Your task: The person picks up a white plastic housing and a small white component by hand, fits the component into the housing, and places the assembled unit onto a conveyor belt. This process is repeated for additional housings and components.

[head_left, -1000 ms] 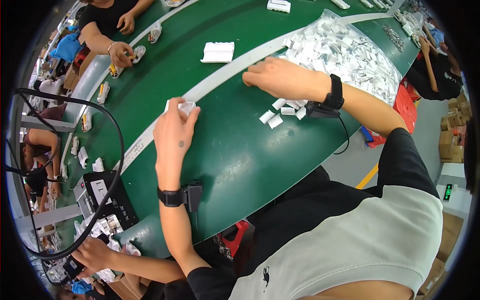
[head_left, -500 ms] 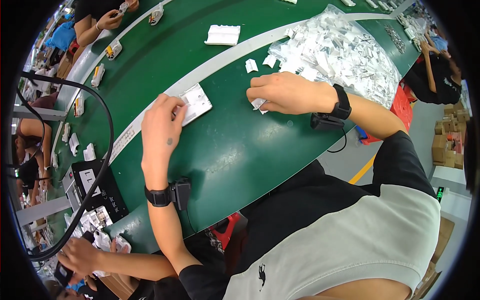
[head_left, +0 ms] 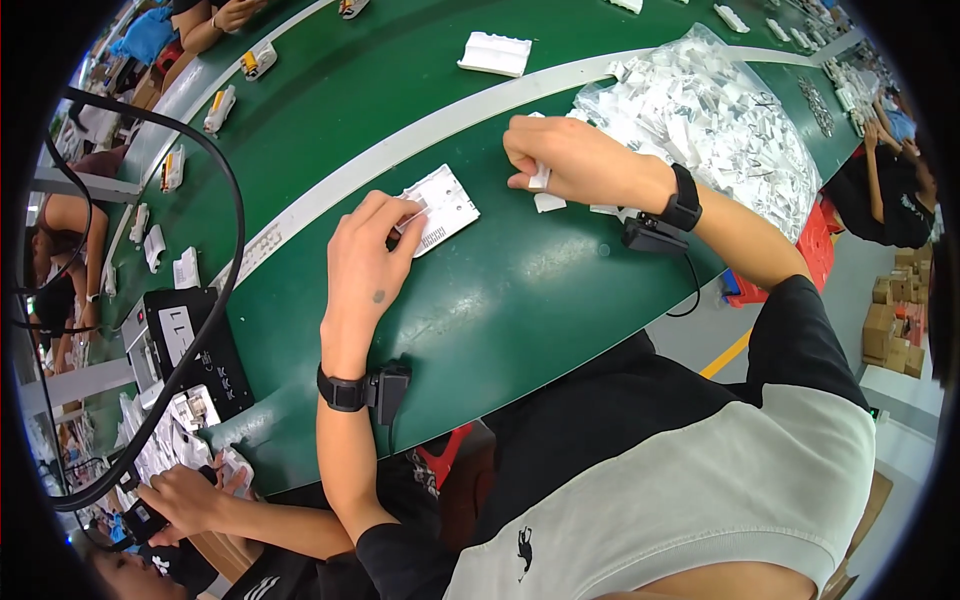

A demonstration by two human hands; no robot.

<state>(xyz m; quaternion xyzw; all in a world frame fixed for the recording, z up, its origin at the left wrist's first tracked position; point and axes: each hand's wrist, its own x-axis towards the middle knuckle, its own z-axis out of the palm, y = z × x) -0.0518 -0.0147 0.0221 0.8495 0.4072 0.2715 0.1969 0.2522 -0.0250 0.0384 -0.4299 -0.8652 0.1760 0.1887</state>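
My left hand [head_left: 372,240] grips the near left edge of a flat white plastic casing [head_left: 452,205], thumb and fingers closed on it. The casing lies at the middle of the green table, its ribbed and slotted inside facing up. To the right of it, my right hand [head_left: 575,160] is curled closed around a small white plastic piece [head_left: 541,178], partly hidden by the fingers. Another small white piece [head_left: 548,203] shows just below that hand. Beyond my right wrist spreads a clear bag [head_left: 700,130] heaped with similar small white pieces.
A pale raised strip [head_left: 400,140] curves between my table and the belt, where a white cover [head_left: 495,54] and several part-filled casings lie. A black cable [head_left: 235,220] loops at the left near a black box [head_left: 205,350]. A co-worker's hand [head_left: 185,498] works at lower left.
The whole view has shifted, so the table things sit farther right and higher. My right hand has moved slightly left with its small piece. My left hand keeps its hold on the casing.
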